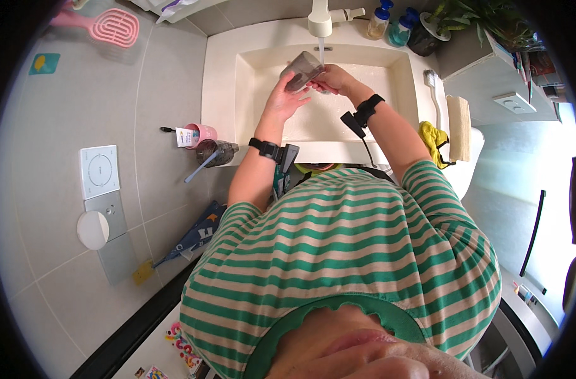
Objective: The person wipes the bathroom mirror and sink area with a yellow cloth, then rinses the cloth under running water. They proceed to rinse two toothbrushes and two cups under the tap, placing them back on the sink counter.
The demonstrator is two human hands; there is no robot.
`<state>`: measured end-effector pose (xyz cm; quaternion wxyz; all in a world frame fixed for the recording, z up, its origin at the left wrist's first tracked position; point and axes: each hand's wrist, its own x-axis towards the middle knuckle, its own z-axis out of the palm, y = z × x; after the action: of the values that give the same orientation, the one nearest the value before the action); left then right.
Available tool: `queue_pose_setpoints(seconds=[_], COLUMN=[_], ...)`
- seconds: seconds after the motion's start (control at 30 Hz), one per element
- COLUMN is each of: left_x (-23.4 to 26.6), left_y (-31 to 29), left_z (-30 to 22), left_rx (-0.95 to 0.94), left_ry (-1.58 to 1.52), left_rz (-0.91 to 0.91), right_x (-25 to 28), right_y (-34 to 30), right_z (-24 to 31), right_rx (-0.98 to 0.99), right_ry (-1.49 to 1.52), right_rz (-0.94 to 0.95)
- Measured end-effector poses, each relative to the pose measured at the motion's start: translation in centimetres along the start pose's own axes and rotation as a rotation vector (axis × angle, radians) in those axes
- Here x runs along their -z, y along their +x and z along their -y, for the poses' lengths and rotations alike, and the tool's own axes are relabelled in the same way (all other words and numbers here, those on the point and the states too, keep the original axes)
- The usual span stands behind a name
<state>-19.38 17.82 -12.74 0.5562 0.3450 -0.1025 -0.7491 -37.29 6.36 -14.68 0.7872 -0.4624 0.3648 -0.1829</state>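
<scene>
A grey, see-through cup point(302, 69) is tilted over the sink, close to the stream of water from the faucet point(319, 24). My left hand point(284, 101) supports it from the left and below, thumb along its side and fingers reaching under it. The curled fingers of my right hand point(333, 80) touch the cup's lower right side, just under the running water. Part of those fingertips is hidden, and I cannot tell if a smaller thing is between them. Both wrists wear black straps. The white sink point(250, 120) has wet-looking walls and bottom.
On the left ledge are a pink cup point(204, 133) with a toothpaste tube and a dark clear cup point(213, 153) holding a toothbrush. Two pump bottles point(400, 30) and a plant point(484, 19) stand back right. A brush point(434, 91) and yellow cloth point(432, 140) lie along the right rim.
</scene>
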Motion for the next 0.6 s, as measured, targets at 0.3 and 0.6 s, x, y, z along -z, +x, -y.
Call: queue_pose_setpoints(seconds=[0.3, 0.6], left_x=[-1.4, -3.1], left_y=[3.9, 4.8], left_z=[0.5, 0.3], left_rx=[0.014, -0.108], left_ry=[-0.021, 0.126], left_rz=[-0.132, -0.025], right_x=[2.8, 0.5], right_y=[-4.9, -5.3], right_z=[1.8, 2.3], right_rx=[0.396, 0.532], right_ry=[-0.431, -0.571], right_rz=[-0.283, -0.182])
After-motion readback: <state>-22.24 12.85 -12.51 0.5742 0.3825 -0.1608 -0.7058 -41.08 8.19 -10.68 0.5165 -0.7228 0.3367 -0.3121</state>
